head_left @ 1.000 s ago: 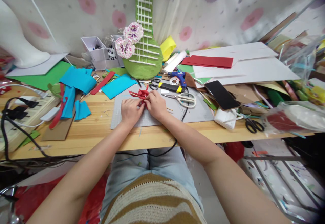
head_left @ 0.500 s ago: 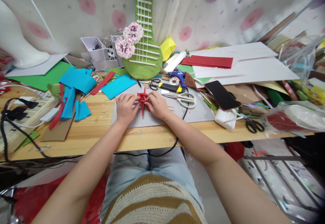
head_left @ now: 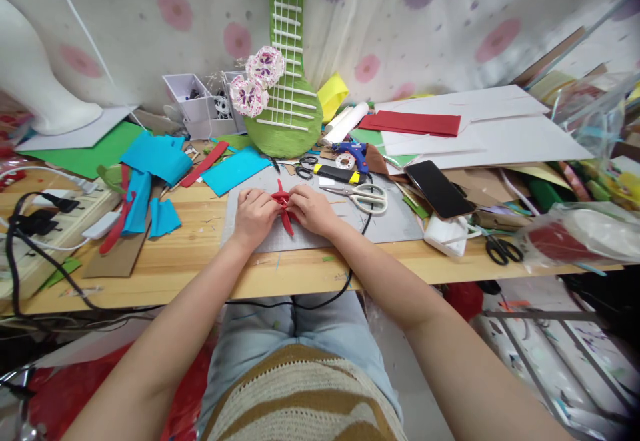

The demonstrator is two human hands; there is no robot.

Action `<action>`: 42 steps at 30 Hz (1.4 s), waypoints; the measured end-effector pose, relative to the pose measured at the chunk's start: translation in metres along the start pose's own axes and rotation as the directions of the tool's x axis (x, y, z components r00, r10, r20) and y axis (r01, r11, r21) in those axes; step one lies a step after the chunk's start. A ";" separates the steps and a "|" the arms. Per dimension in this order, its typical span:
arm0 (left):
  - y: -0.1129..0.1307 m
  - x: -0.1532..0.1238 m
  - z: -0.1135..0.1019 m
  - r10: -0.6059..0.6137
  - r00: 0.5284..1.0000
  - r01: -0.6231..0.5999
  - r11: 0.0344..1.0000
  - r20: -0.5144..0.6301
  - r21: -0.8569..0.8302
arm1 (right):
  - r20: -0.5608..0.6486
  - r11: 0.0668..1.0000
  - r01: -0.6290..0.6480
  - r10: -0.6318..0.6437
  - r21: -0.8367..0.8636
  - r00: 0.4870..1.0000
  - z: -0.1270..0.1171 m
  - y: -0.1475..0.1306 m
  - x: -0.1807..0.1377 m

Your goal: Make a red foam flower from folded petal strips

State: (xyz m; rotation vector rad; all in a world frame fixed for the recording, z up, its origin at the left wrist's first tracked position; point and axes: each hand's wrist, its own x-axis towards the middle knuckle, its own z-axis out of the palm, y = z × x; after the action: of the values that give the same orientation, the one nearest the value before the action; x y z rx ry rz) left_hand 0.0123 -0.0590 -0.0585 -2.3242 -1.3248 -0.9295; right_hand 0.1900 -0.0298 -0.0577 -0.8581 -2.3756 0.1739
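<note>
Since half a second before, both hands had edged slightly toward the table's near edge, and the red paper piece (head_left: 285, 205) had turned, its longest strip now slanting down and to the right rather than hanging straight. Thin and matte, the piece was a knot of narrow folded strips with pointed ends fanning outward. It sat between the two hands, over the smooth grey cutting mat (head_left: 390, 224). The left hand (head_left: 254, 215) pinched its left side, fingers curled narrow around the paper; the right hand (head_left: 313, 209) pinched the other side likewise. Beyond the right hand lay white-handled scissors (head_left: 364, 197) with steel blades, and a glossy black phone (head_left: 439, 189). Crumpled blue paper sheets (head_left: 155, 157) lay well to the left on the pale wooden table (head_left: 190, 261).
</note>
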 end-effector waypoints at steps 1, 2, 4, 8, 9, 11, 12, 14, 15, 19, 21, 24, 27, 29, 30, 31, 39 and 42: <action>0.000 0.000 0.000 -0.003 1.000 0.003 1.000 -0.004 -0.002 | -0.008 1.000 0.011 -0.011 0.004 1.000 0.000 0.000 0.000; -0.001 -0.001 0.000 -0.004 1.000 0.004 1.000 -0.010 0.002 | -0.015 1.000 0.021 -0.021 0.010 1.000 -0.001 0.001 0.000; -0.001 -0.001 0.001 0.000 1.000 0.000 1.000 -0.030 0.022 | -0.023 0.999 0.034 -0.033 0.024 0.999 -0.003 0.001 0.000; 0.001 -0.002 0.002 0.003 0.999 -0.001 0.999 -0.053 0.041 | -0.032 0.999 0.001 0.000 0.034 0.999 -0.005 0.000 0.002; 0.001 -0.002 0.002 0.001 0.999 0.001 0.999 -0.048 0.043 | -0.037 0.999 -0.009 0.011 0.033 0.999 -0.004 0.000 0.002; 0.002 -0.002 0.002 0.003 0.999 -0.001 0.999 -0.044 0.049 | -0.042 0.999 -0.022 0.023 0.030 0.999 -0.002 0.000 0.002; 0.002 -0.002 0.002 0.009 0.999 -0.007 0.999 -0.048 0.052 | -0.041 0.999 -0.024 0.026 0.029 0.999 -0.002 0.000 0.002; 0.002 -0.002 0.002 0.030 0.998 -0.026 0.998 -0.063 0.062 | -0.038 0.999 -0.026 0.027 0.027 0.999 -0.001 0.000 0.002; 0.002 -0.002 0.002 0.044 0.996 -0.039 0.997 -0.072 0.069 | -0.037 0.999 -0.026 0.027 0.028 0.999 0.000 0.001 0.002; 0.003 -0.001 0.002 0.076 0.993 -0.068 0.994 -0.092 0.084 | -0.047 0.999 0.019 -0.017 0.048 0.999 -0.002 0.005 0.002; 0.004 -0.001 0.002 0.061 0.995 -0.055 0.996 -0.085 0.070 | -0.049 0.996 0.062 -0.059 0.059 0.997 -0.004 0.006 0.002; 0.003 -0.001 0.002 0.039 0.997 -0.035 0.998 -0.068 0.054 | -0.049 0.992 0.105 -0.102 0.064 0.994 -0.004 0.007 0.002; 0.002 -0.002 0.003 0.018 0.999 -0.016 0.999 -0.049 0.042 | -0.051 0.993 0.109 -0.106 0.050 0.993 -0.003 0.006 0.003; 0.001 -0.002 0.004 0.002 0.999 -0.002 1.000 -0.034 0.026 | -0.060 0.994 0.104 -0.101 0.038 0.993 -0.002 0.005 0.002; 0.001 -0.002 0.003 -0.003 1.000 0.004 1.000 -0.023 0.017 | -0.064 0.994 0.101 -0.099 0.035 0.993 -0.002 0.005 0.002; 0.001 -0.003 0.003 -0.006 1.000 0.006 1.000 -0.011 0.007 | -0.068 0.994 0.100 -0.097 0.034 0.993 -0.002 0.005 0.002; 0.004 -0.003 -0.003 -0.003 1.000 0.003 1.000 0.004 -0.023 | -0.055 0.992 0.123 -0.122 0.019 0.991 -0.003 0.005 0.001; 0.004 -0.003 -0.002 -0.005 1.000 0.005 0.999 -0.011 -0.039 | -0.054 0.991 0.136 -0.134 0.017 0.989 -0.002 0.004 0.001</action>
State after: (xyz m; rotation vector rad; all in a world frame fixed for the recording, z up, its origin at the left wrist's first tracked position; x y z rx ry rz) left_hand 0.0143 -0.0638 -0.0589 -2.3423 -1.3205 -0.9763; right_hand 0.1925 -0.0262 -0.0562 -0.6810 -2.3684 0.1198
